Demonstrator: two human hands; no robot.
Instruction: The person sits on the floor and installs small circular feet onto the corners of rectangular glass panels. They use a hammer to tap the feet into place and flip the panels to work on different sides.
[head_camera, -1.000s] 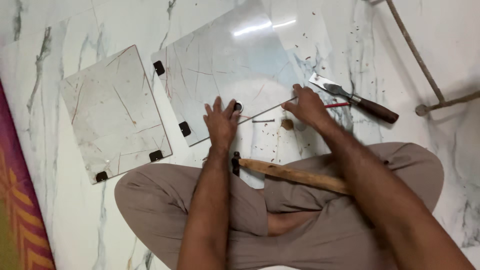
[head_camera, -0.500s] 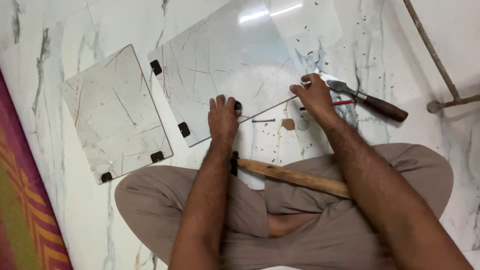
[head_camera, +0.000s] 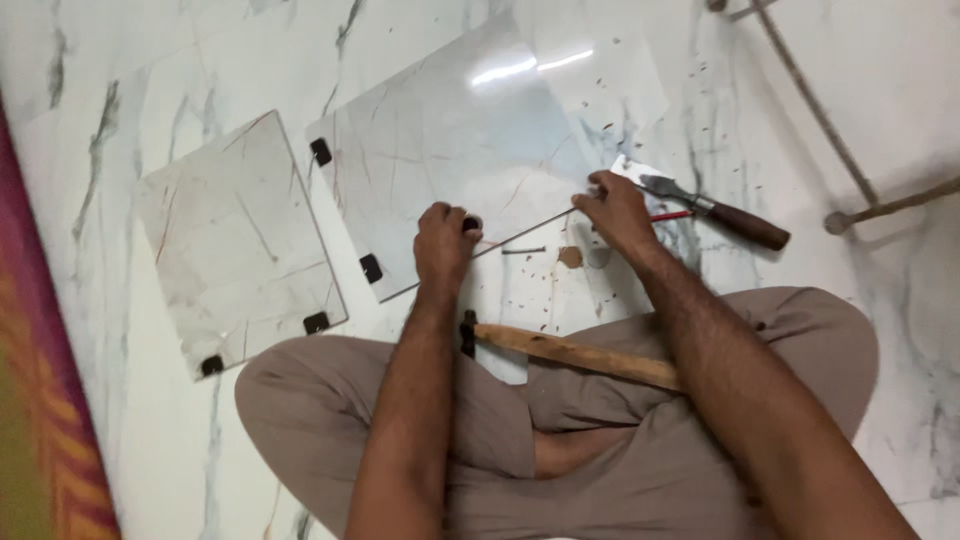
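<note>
Glass pane (head_camera: 450, 160), mid-frame: my left hand (head_camera: 443, 243) presses its edge steady, fingers curled; right hand (head_camera: 618, 210) pinches the corner.

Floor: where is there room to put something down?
Bare floor lies between the small glass panel, the rug and the knee. More lies right of the scraper, under the rod. It is crowded between the left hand and right hand: nail, chips, hammer.

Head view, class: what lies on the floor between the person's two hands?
In the head view, a small nail lies on the marble between the left hand and right hand.
</note>
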